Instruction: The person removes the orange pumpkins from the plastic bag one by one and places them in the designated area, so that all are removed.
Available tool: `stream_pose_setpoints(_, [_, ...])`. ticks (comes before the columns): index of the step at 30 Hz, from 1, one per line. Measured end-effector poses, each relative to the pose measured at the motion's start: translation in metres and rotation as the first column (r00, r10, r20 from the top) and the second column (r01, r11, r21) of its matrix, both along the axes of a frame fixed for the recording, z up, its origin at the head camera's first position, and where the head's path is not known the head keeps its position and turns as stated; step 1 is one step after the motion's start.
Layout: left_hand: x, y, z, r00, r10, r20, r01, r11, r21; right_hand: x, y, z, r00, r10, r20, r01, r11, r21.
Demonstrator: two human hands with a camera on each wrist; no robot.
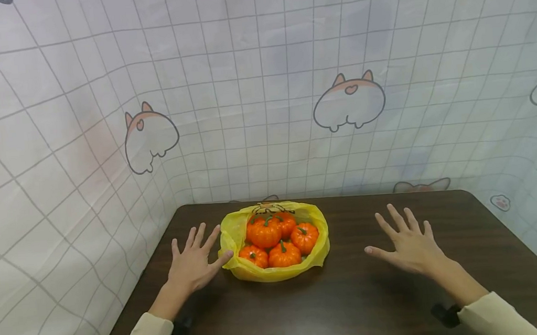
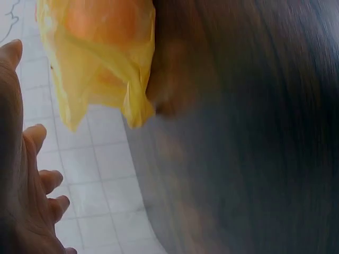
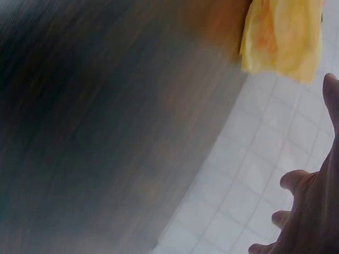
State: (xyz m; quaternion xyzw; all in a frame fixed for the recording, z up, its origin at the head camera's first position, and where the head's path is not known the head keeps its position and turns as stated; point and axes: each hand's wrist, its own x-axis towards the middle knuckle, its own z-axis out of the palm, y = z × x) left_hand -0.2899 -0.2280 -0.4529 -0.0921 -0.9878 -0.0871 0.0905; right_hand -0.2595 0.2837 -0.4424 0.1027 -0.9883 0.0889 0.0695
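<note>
A yellow plastic bag (image 1: 277,273) stands on the dark table with its mouth spread wide. Inside it lie several small orange pumpkins (image 1: 284,254) with green stems. My left hand (image 1: 193,263) is held over the table just left of the bag, fingers spread, the thumb overlapping the bag's edge in the head view. My right hand (image 1: 412,245) hovers farther off, to the bag's right, its fingers also spread and nothing in it. In the left wrist view the bag (image 2: 100,74) shows beyond the hand; the right wrist view catches its side (image 3: 283,45).
The dark brown wooden table (image 1: 355,302) reaches back to a white grid-patterned cloth (image 1: 275,135) printed with cartoon dogs. That cloth also hangs along the left and right sides. Dark bands (image 1: 446,315) sit at the wrists, by the cream sleeves.
</note>
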Motion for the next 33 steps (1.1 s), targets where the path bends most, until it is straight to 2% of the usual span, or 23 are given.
stream_pose_setpoints(5, [-0.002, 0.012, -0.005, 1.0, -0.016, -0.014, 0.017, 0.997, 0.073, 0.001, -0.02, -0.004, 0.999, 0.033, -0.004, -0.034, 0.998, -0.057])
stream_pose_setpoints(9, [-0.006, 0.018, -0.01, 0.999, -0.029, -0.027, 0.033, 0.988, 0.148, 0.001, -0.039, -0.004, 0.997, 0.069, -0.042, -0.073, 0.992, -0.1])
stream_pose_setpoints(12, [-0.009, 0.023, -0.012, 0.998, -0.052, -0.034, 0.059, 0.97, 0.236, -0.002, -0.053, -0.005, 0.992, 0.096, -0.087, -0.107, 0.985, -0.134])
stream_pose_setpoints(16, [-0.012, 0.03, -0.013, 0.993, -0.072, -0.089, 0.098, 0.932, 0.349, -0.007, -0.069, -0.007, 0.983, 0.121, -0.136, -0.147, 0.967, -0.208])
stream_pose_setpoints(19, [-0.015, 0.035, -0.014, 0.99, -0.063, -0.125, 0.111, 0.897, 0.428, -0.012, -0.081, -0.008, 0.975, 0.142, -0.168, -0.184, 0.945, -0.271])
stream_pose_setpoints(23, [-0.021, 0.04, -0.016, 0.99, -0.034, -0.135, 0.104, 0.825, 0.556, -0.017, -0.095, -0.007, 0.962, 0.183, -0.203, -0.242, 0.914, -0.327])
stream_pose_setpoints(28, [-0.028, 0.043, -0.018, 0.988, 0.007, -0.152, 0.1, 0.723, 0.684, -0.02, -0.113, -0.005, 0.951, 0.212, -0.223, -0.283, 0.885, -0.369])
stream_pose_setpoints(31, [-0.032, 0.045, -0.02, 0.988, 0.034, -0.153, 0.091, 0.674, 0.733, -0.021, -0.123, -0.004, 0.95, 0.215, -0.227, -0.293, 0.865, -0.407])
stream_pose_setpoints(33, [-0.034, 0.045, -0.021, 0.989, 0.051, -0.141, 0.075, 0.65, 0.757, -0.023, -0.13, -0.003, 0.95, 0.216, -0.224, -0.297, 0.847, -0.442])
